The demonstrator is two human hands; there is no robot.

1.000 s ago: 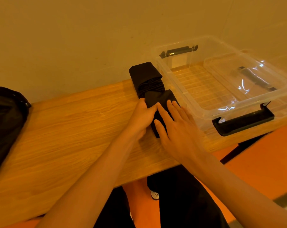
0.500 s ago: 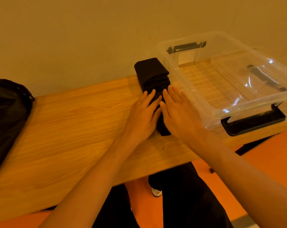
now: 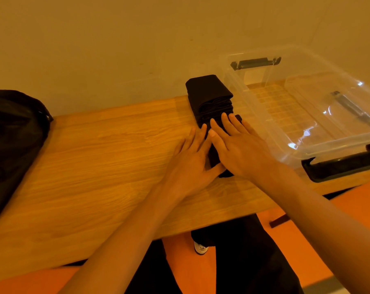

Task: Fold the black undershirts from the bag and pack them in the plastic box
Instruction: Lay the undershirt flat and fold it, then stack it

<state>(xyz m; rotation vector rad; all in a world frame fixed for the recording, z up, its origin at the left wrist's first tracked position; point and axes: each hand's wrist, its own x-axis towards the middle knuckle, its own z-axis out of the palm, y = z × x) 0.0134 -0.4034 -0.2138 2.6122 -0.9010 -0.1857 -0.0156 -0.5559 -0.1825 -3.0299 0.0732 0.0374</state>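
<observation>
Black fabric set against orange-brown wood.

The worktop [image 3: 95, 166] is seen in a warm orange-brown, marked with long, streaked wood grain. The stack of folded undershirts [image 3: 209, 92] and the undershirt [image 3: 213, 153] lying in front of it are plain black. The plastic box [image 3: 328, 146] is clear and colourless; a black handle [image 3: 341, 166] is fitted at its near end, and a grid of small squares is shown across its base. The bag [image 3: 12, 141] at the far left is black. The wall [image 3: 116, 49] is plain yellowish beige, the floor [image 3: 349, 200] bright orange, the trousers [image 3: 243, 262] black, and the shoe [image 3: 200, 249] white.
</observation>
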